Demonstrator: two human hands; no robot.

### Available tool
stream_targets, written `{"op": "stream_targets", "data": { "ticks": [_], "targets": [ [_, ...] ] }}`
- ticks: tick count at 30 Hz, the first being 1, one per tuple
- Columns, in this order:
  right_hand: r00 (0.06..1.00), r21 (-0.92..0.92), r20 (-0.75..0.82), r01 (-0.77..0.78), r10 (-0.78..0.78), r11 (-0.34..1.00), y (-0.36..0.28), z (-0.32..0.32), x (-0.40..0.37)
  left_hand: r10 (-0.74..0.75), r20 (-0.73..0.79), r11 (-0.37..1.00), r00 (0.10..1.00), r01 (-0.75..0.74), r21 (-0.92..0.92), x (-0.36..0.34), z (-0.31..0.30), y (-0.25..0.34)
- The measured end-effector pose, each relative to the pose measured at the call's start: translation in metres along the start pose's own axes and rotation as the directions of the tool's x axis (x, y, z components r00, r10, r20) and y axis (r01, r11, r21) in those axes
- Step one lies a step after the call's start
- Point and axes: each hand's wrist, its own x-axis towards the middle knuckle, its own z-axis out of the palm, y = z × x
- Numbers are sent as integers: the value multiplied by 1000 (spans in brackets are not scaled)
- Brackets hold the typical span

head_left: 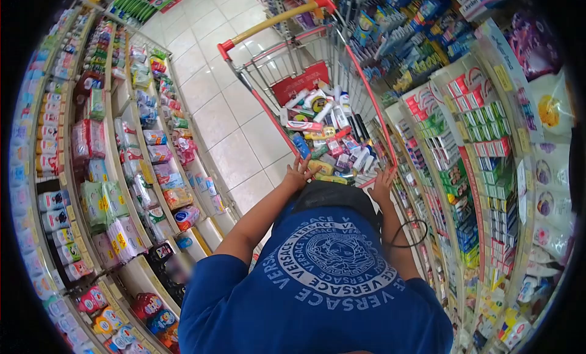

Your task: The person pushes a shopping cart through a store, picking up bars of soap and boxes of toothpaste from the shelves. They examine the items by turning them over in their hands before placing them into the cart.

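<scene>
A metal shopping cart (357, 58) with red rim bars stands in front of me, its near end against my waist. Small packaged goods (329, 131) fill its bottom: boxes, tubes, bottles and sachets in a loose heap. My left hand (299, 174) is at the near left corner of the cart, fingers spread over the rim. At the near right corner, my right hand (383, 182) rests with its fingers stretched out beside the red bar. Neither hand appears to hold any goods. The cart's yellowish handle (274, 25) is at the far end.
Shelves (131, 119) of packaged goods line the left side. On the right, close to the cart, run shelves with toothpaste boxes (488, 125) and hanging packs (403, 39). A tiled floor (235, 149) shows left of the cart. Green packs (131, 3) stand at the far left end.
</scene>
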Motion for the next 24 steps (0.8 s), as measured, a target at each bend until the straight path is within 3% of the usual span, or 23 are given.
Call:
{"op": "stream_targets", "data": {
  "ticks": [4,7,9,10,16,24],
  "targets": [
    [995,90,9,100,-101,991,6,2,0,-126,80,992,989,123,42,3,-7,12],
    [991,23,-1,133,-133,991,5,-3,1,-177,44,982,983,174,76,0,-8,20],
    [996,53,-18,84,-83,995,7,4,2,-174,53,985,983,172,28,-8,-18,15],
    [996,179,-42,86,-79,980,3,2,1,-163,-2,986,987,163,44,-7,-12,13],
    [988,116,-121,107,-93,987,8,3,1,36,-214,999,976,-32,22,-11,6,4],
    [986,26,-163,44,-40,999,-3,4,0,76,-202,995,976,-89,-53,-9,10,-1]
  ]
}}
